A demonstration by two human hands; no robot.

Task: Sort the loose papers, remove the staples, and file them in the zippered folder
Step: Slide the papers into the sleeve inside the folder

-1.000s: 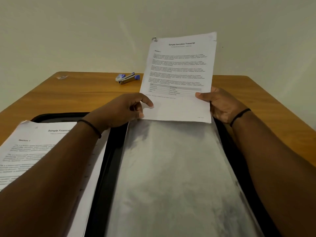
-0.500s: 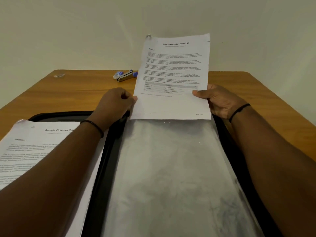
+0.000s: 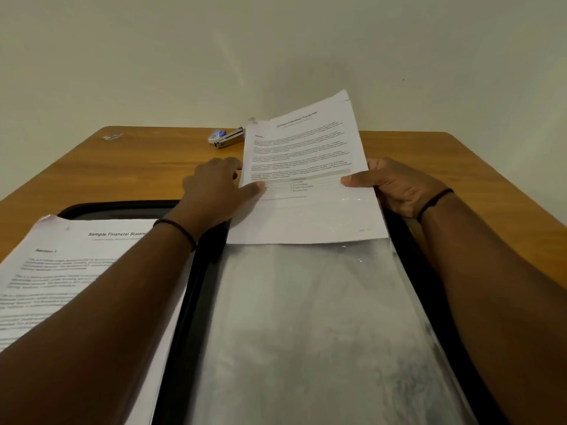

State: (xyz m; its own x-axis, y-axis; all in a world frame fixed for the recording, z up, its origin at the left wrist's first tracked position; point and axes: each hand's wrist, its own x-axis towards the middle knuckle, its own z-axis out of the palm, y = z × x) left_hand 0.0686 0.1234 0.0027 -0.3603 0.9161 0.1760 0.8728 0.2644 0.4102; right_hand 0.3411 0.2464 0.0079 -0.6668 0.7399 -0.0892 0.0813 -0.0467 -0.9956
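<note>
A stapled white paper headed as an education transcript leans back over the far end of the open black zippered folder. My right hand pinches its right edge, thumb on top. My left hand grips its left edge, thumb on the page. The paper's lower edge sits at the mouth of a clear plastic sleeve that fills the folder's right half. A second paper, a financial statement, lies on the folder's left half under my left forearm.
A small stapler with purple trim lies on the wooden table near the far edge. A little shiny scrap lies at the far left corner. A plain wall stands behind the table.
The transcript has tipped back from upright to a low slant. My left hand let go of its left edge for a moment and now grips it again.
</note>
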